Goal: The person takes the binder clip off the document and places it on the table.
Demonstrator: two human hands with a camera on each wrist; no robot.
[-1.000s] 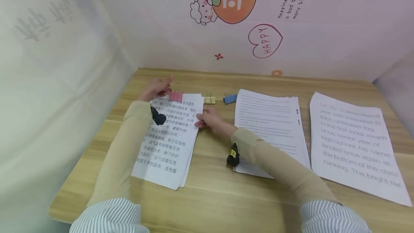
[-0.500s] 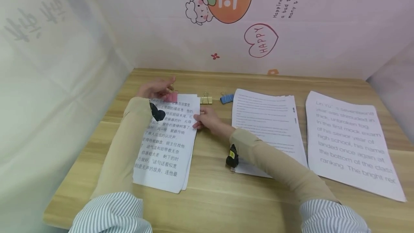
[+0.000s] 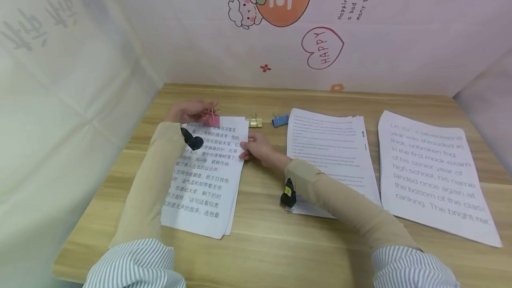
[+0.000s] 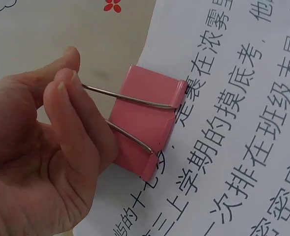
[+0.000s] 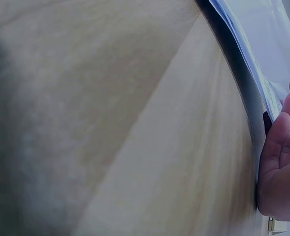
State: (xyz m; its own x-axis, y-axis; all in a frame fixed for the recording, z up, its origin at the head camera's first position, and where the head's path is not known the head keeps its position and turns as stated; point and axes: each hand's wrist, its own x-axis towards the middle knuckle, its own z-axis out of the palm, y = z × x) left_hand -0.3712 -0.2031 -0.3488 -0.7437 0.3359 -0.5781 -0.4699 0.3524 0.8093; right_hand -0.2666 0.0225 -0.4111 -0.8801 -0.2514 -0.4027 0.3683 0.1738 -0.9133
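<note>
A pink binder clip (image 4: 145, 130) (image 3: 212, 120) sits on the top edge of a stack of sheets with Chinese print (image 3: 206, 172) (image 4: 238, 147). My left hand (image 3: 191, 111) (image 4: 41, 147) pinches the clip's two wire handles between thumb and fingers. My right hand (image 3: 256, 148) (image 5: 278, 164) holds the right edge of the same stack, with its fingers on the paper. The stack lies flat on the wooden table (image 3: 272, 234).
A gold clip (image 3: 254, 122) and a blue clip (image 3: 280, 120) lie just right of the pink one. Two more paper stacks, a small-print one (image 3: 332, 154) and a large-print one (image 3: 434, 177), lie to the right. Papered walls close off the left side and back.
My left hand has shifted its hold on the pink clip's wire handles at the stack's top edge. The right hand stays on the paper's right edge.
</note>
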